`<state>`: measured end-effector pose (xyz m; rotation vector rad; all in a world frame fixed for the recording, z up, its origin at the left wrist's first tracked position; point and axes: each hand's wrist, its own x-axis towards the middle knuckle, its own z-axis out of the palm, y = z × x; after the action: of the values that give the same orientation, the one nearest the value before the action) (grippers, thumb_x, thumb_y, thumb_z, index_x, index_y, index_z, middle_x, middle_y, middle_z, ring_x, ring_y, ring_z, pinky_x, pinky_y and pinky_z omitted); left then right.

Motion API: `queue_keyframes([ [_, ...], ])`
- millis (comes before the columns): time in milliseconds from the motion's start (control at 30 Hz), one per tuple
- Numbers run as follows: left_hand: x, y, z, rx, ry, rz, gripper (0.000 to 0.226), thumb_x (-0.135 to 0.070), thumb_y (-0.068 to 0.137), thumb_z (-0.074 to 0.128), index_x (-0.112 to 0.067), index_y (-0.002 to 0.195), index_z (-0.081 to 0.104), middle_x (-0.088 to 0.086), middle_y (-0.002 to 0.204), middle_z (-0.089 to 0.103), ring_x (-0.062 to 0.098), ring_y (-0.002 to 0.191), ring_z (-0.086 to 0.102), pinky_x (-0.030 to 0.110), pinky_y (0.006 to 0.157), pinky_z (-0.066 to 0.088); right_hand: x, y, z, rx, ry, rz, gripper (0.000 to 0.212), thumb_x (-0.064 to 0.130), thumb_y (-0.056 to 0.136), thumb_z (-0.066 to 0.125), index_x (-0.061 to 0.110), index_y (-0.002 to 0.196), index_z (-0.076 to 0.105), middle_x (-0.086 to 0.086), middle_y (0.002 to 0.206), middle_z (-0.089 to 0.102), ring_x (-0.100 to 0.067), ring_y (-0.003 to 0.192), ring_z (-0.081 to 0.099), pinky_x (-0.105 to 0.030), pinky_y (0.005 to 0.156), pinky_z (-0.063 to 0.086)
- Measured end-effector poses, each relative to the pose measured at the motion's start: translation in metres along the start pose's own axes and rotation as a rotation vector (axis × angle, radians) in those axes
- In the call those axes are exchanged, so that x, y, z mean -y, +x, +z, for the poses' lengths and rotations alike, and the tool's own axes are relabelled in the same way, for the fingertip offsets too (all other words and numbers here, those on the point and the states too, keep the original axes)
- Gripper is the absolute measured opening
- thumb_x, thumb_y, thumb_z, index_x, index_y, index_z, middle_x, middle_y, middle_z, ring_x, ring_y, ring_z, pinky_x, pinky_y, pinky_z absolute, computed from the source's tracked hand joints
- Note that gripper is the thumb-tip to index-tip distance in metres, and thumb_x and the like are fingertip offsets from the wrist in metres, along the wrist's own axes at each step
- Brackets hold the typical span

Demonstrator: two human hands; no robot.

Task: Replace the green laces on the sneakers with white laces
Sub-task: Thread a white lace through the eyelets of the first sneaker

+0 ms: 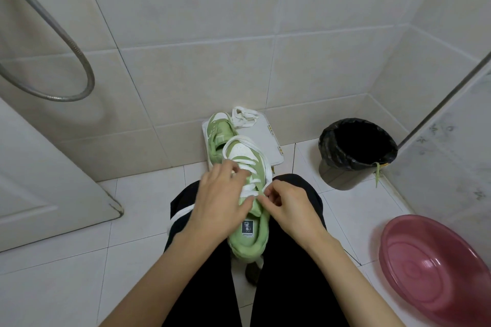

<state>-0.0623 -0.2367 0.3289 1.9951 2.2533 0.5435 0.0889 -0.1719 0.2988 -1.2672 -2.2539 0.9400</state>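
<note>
A green and white sneaker (248, 231) rests between my knees, toe pointing away. A white lace (245, 160) runs through several of its eyelets and loops over the toe. My left hand (221, 199) lies over the sneaker's left side, fingers pinching the lace near the middle eyelets. My right hand (288, 203) pinches the lace end at the upper right eyelet by the tongue. A second green sneaker (219, 131) without laces lies on a white board (265, 138) against the wall, with a loose white lace (244, 115) bundled beside it. A green lace (377, 171) hangs over the bin's rim.
A bin with a black liner (356, 152) stands to the right of the board. A pink basin (435, 271) sits on the floor tiles at lower right. A metal shower hose (66, 42) loops at left, above a white door (39, 180). A glass partition edge runs along the right.
</note>
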Motion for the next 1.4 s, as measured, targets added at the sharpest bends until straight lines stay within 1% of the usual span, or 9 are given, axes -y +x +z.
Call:
queue_keyframes([
  [133, -0.008, 0.012, 0.015, 0.181, 0.117, 0.048, 0.034, -0.046, 0.088, 0.056, -0.025, 0.116, 0.056, -0.006, 0.115, 0.047, 0.016, 0.114, 0.041, 0.029, 0.082, 0.025, -0.001, -0.001, -0.004, 0.054, 0.021, -0.023, 0.003, 0.019, 0.086, 0.064, 0.018, 0.087, 0.061, 0.003, 0.082, 0.06, -0.004, 0.065, 0.051, -0.018, 0.066, 0.044],
  [300, -0.015, 0.016, 0.019, 0.145, 0.056, -0.129, 0.02, -0.035, 0.095, 0.051, -0.02, 0.1, 0.062, -0.003, 0.104, 0.059, 0.019, 0.105, 0.052, 0.031, 0.08, 0.029, -0.003, -0.004, -0.001, -0.02, 0.028, -0.003, 0.004, 0.019, 0.085, 0.062, 0.015, 0.084, 0.061, 0.002, 0.08, 0.061, -0.007, 0.064, 0.051, -0.02, 0.065, 0.044],
  [467, -0.001, 0.011, -0.001, 0.19, 0.169, -0.146, 0.02, -0.029, 0.099, 0.043, -0.018, 0.103, 0.059, 0.001, 0.109, 0.06, 0.023, 0.108, 0.053, 0.033, 0.083, 0.032, -0.003, -0.005, 0.011, -0.144, -0.037, 0.018, 0.012, 0.018, 0.086, 0.06, 0.012, 0.077, 0.054, 0.001, 0.075, 0.055, -0.016, 0.067, 0.048, -0.023, 0.06, 0.035],
  [733, 0.079, -0.052, -0.034, 0.13, 0.153, -0.521, 0.016, -0.027, 0.099, 0.042, -0.023, 0.09, 0.054, -0.006, 0.093, 0.052, 0.021, 0.102, 0.053, 0.032, 0.074, 0.032, -0.006, -0.003, 0.01, -0.157, -0.046, 0.044, 0.01, 0.016, 0.085, 0.059, 0.01, 0.078, 0.055, 0.0, 0.076, 0.055, -0.015, 0.067, 0.049, -0.024, 0.061, 0.037],
  [800, 0.071, -0.05, -0.025, 0.035, 0.098, -0.49, 0.011, -0.022, 0.095, 0.047, -0.021, 0.098, 0.058, -0.003, 0.102, 0.053, 0.021, 0.104, 0.051, 0.034, 0.08, 0.033, -0.006, -0.004, 0.008, -0.126, -0.018, 0.017, 0.007, 0.015, 0.084, 0.06, 0.012, 0.08, 0.057, 0.001, 0.076, 0.056, -0.009, 0.064, 0.048, -0.018, 0.06, 0.038],
  [900, 0.034, -0.031, -0.01, -0.12, -0.093, -0.205, 0.021, -0.026, 0.089, 0.059, -0.018, 0.108, 0.059, -0.001, 0.108, 0.053, 0.02, 0.104, 0.047, 0.034, 0.085, 0.032, -0.007, -0.005, 0.004, -0.095, 0.024, -0.015, 0.004, 0.016, 0.085, 0.062, 0.014, 0.082, 0.061, 0.0, 0.077, 0.06, -0.006, 0.061, 0.048, -0.011, 0.06, 0.038],
  [1000, 0.005, -0.006, 0.01, -0.016, -0.091, 0.001, 0.032, -0.039, 0.089, 0.058, -0.022, 0.117, 0.056, -0.003, 0.113, 0.05, 0.017, 0.108, 0.043, 0.029, 0.088, 0.028, -0.008, -0.006, 0.004, -0.094, 0.029, -0.031, 0.004, 0.015, 0.086, 0.062, 0.012, 0.083, 0.062, 0.0, 0.078, 0.06, -0.006, 0.061, 0.048, -0.011, 0.06, 0.039],
  [1267, -0.014, 0.017, 0.032, 0.097, 0.112, -0.133, 0.029, -0.035, 0.1, 0.04, -0.014, 0.113, 0.055, 0.004, 0.12, 0.045, 0.024, 0.114, 0.039, 0.033, 0.088, 0.03, -0.008, -0.003, 0.009, -0.142, 0.012, -0.013, 0.008, 0.016, 0.085, 0.062, 0.015, 0.078, 0.059, 0.001, 0.074, 0.058, -0.006, 0.06, 0.047, -0.015, 0.06, 0.038],
  [1400, 0.014, -0.004, 0.014, 0.057, 0.154, -0.249, 0.025, -0.029, 0.101, 0.037, -0.011, 0.109, 0.053, 0.007, 0.114, 0.047, 0.027, 0.109, 0.041, 0.035, 0.084, 0.031, -0.009, -0.003, 0.01, -0.172, 0.013, 0.031, 0.013, 0.017, 0.086, 0.061, 0.011, 0.076, 0.058, -0.002, 0.073, 0.058, -0.015, 0.066, 0.05, -0.026, 0.064, 0.042],
])
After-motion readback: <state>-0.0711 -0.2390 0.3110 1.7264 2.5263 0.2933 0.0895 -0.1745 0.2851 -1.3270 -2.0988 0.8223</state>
